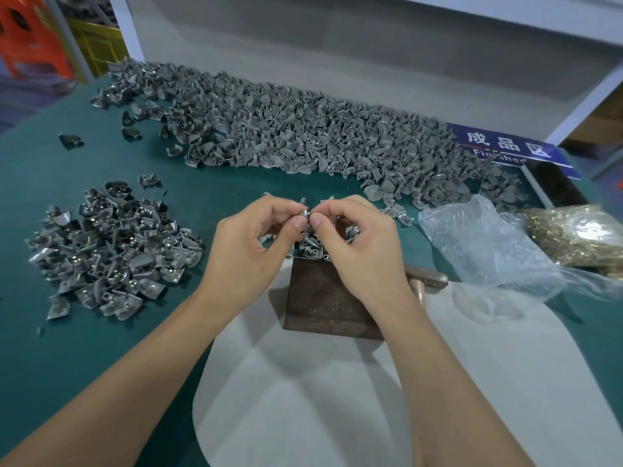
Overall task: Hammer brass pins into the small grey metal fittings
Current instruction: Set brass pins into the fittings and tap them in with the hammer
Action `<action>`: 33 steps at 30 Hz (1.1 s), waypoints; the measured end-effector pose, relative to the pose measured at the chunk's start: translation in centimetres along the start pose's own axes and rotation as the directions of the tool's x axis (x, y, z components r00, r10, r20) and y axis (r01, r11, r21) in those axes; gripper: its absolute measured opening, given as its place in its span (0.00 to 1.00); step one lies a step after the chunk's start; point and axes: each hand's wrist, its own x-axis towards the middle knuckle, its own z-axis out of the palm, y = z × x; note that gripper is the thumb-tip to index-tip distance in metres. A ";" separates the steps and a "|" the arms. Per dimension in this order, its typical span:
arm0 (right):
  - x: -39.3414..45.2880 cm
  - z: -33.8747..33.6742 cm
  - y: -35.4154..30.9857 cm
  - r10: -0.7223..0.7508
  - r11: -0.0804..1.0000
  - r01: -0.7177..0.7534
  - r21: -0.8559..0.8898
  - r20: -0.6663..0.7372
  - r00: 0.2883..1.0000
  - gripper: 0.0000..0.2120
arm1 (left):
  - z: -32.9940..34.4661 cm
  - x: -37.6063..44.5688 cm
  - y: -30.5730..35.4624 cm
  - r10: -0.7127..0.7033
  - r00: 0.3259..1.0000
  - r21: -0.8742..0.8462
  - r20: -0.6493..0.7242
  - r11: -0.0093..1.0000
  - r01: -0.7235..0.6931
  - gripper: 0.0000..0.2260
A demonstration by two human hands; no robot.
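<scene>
Both hands meet near the middle of the view, above the far edge of a rusty brown metal block (325,299). The left hand (251,244) and the right hand (359,242) pinch 1 small grey fitting (304,213) between thumbs and fingertips, with the other fingers curled in. A brass pin may be held there too, but it is too small to tell.

The block sits on a pale grey mat (303,382) that runs down to the near edge. Under the hands, at the block's far edge, lie a few loose fittings (312,246). At 3 o'clock from the block a hammer head (426,276) pokes out from behind the right wrist.

At 9 o'clock lies a small pile of fittings with brass dots (111,247). From 11 to 2 o'clock a long, big heap of plain grey fittings (286,129) runs along the far side of the green table (50,332). At 3 o'clock a clear plastic bag (488,244) lies open, and beside it a heap of brass pins (576,237) touches the right edge of the view. A blue sign (505,144) stands at 2 o'clock.

Bare green table shows between the small pile and the left arm, and at 10 o'clock.
</scene>
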 end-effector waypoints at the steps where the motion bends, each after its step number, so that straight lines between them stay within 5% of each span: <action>1: 0.0 0.0 0.0 -0.004 1.000 0.004 0.000 0.000 1.000 0.03 | 0.1 -0.1 0.0 -0.015 1.000 -0.020 -0.008 1.000 0.014 0.05; 14: 0.1 -1.5 -1.1 -0.004 0.998 0.007 -0.060 0.055 0.998 0.04 | 0.2 0.0 1.1 -0.055 0.997 -0.109 0.046 0.992 0.060 0.05; 18: -1.7 -5.3 -1.8 0.134 0.984 -0.136 -0.116 -0.022 0.991 0.03 | -0.2 -0.2 1.7 -0.056 0.978 -0.126 0.203 0.989 0.083 0.04; 20: -4.1 -6.8 -1.8 0.239 0.900 -0.275 -0.337 -0.145 0.960 0.03 | -0.2 -0.4 1.4 -0.005 0.948 -0.032 0.320 0.999 0.016 0.03; 22: -7.2 -7.9 -2.0 0.418 0.672 -0.436 -0.599 -0.180 0.891 0.08 | 0.0 -0.4 1.3 0.051 0.905 0.070 0.422 0.994 -0.089 0.03; 24: -10.0 -7.9 -2.5 0.606 0.422 -0.444 -0.791 -0.118 0.786 0.20 | 0.1 -0.3 1.2 0.051 0.874 0.114 0.484 0.986 -0.121 0.02; 26: -11.5 -7.4 -2.9 0.687 0.349 -0.390 -0.852 -0.050 0.725 0.21 | 0.1 -0.2 1.0 0.042 0.860 0.129 0.509 0.984 -0.124 0.03; 30: -11.5 -8.1 -2.3 0.658 0.483 -0.455 -0.749 -0.033 0.753 0.12 | -0.4 -0.2 0.9 0.038 0.864 0.176 0.502 0.974 -0.145 0.05; 33: -11.5 -9.3 -3.1 0.686 0.693 -0.689 -0.211 -0.100 0.721 0.12 | -0.3 -0.3 1.1 0.027 0.874 0.183 0.485 0.974 -0.132 0.08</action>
